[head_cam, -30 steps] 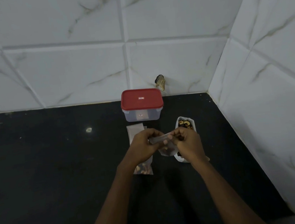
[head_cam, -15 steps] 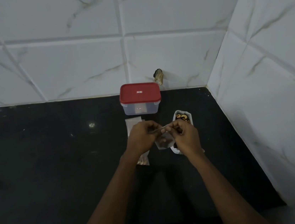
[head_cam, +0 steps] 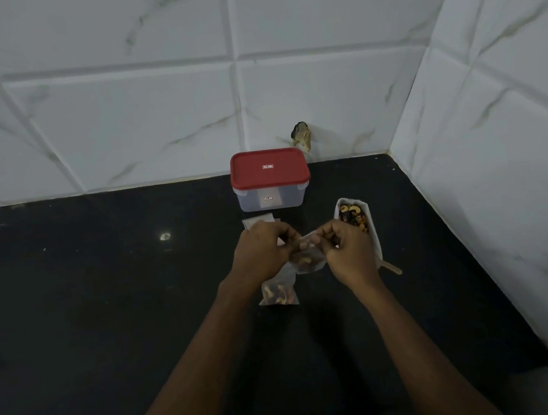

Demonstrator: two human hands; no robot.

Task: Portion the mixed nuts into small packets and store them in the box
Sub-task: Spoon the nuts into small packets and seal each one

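A small clear packet [head_cam: 307, 260] with nuts in its bottom hangs between my hands above the black counter [head_cam: 106, 314]. My left hand [head_cam: 260, 253] pinches its top edge on the left and my right hand [head_cam: 348, 251] pinches it on the right. A second filled packet [head_cam: 278, 291] lies on the counter under my left wrist. Empty packets [head_cam: 256, 221] lie behind my left hand. The white bag of mixed nuts [head_cam: 357, 219] stands open to the right, partly hidden by my right hand. The clear box with a red lid [head_cam: 269, 177] stands shut at the back.
White marble-look tiled walls [head_cam: 499, 145] close the counter at the back and on the right, forming a corner. A wooden stick [head_cam: 390, 267] pokes out beside the nut bag. A small brown object [head_cam: 302, 136] sticks to the back wall above the box.
Both hands stay at the top edge of the packet; the packet has tilted and hangs lower between them. The view has shifted slightly downward.
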